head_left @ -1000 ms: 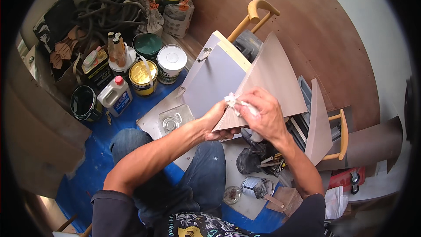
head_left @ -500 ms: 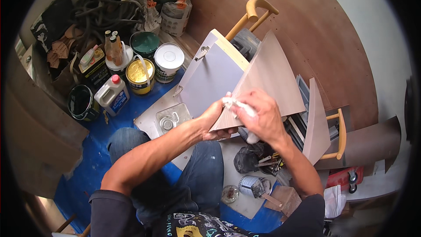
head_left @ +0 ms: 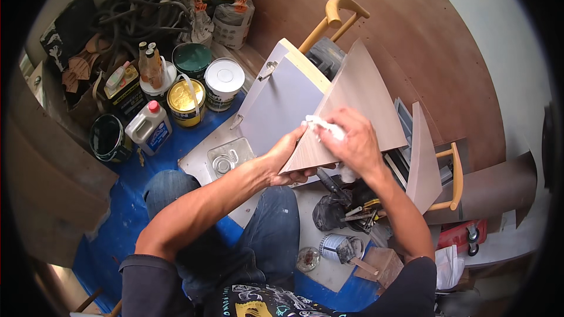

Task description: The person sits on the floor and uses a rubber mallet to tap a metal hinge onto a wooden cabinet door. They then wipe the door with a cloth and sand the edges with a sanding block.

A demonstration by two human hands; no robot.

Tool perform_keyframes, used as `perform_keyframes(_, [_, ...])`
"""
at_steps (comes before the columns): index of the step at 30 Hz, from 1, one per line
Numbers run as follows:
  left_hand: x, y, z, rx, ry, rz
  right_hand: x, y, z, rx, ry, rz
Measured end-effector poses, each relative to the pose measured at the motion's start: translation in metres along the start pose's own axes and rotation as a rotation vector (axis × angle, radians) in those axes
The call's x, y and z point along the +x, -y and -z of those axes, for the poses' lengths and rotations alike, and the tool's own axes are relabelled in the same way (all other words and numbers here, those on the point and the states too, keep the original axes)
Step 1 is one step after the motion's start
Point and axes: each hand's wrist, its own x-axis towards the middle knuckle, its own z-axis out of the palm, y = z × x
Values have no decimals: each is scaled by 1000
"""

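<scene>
My left hand grips the near left corner of a pale wood-grain panel, with the thumb along its edge and the other fingers underneath. Bunched in my right hand is a white cloth, pressed against the panel's left edge just beyond my left thumb. Part of the cloth hangs below the right hand. Behind the panel stands a lilac-grey board with metal hinges. A second narrow wood-grain panel leans to the right.
Paint buckets, a white jug with a red cap and glass bottles stand at the left on blue sheeting. A clear plastic container lies near my knee. An open tin and a glass jar sit nearer me.
My right hand has moved the cloth a little farther from me along the panel's edge. My left hand keeps its grip in nearly the same place.
</scene>
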Motion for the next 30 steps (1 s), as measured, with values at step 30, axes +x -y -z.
perform_keyframes(30, [3, 5, 4, -134, -125, -10, -39, 54, -4, 130, 59, 204])
